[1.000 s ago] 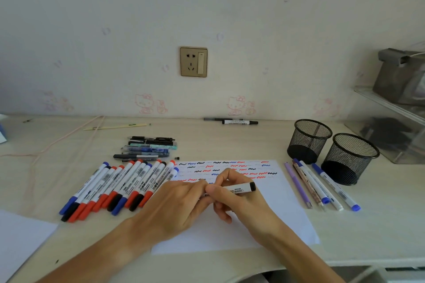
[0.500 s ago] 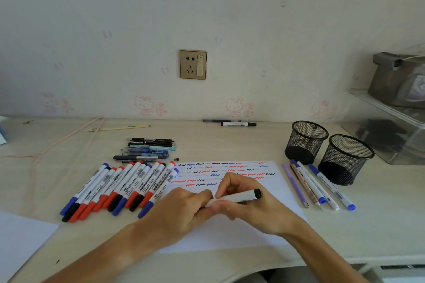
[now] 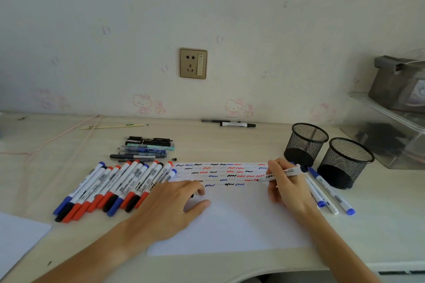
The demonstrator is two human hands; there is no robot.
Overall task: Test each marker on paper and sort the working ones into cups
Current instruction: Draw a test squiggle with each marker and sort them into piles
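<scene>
two hands at work: my right hand (image 3: 288, 182) grips a marker (image 3: 281, 173) like a pen, tip on the paper (image 3: 230, 220) beside earlier squiggles, to test it. my left hand (image 3: 171, 208) lies flat, fingers relaxed, steadying the sheet. both cups (image 3: 326, 154) wait nearby on the bench (image 3: 230, 142).

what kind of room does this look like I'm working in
Probably a home desk in a child's bedroom: cartoon cat stickers on the wall, a wall socket, and mesh pen cups on the desktop.

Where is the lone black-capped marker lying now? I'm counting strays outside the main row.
In the head view the black-capped marker lies flat at the desk's far edge against the wall, below and slightly right of the wall socket, left of the mesh cups.
</scene>
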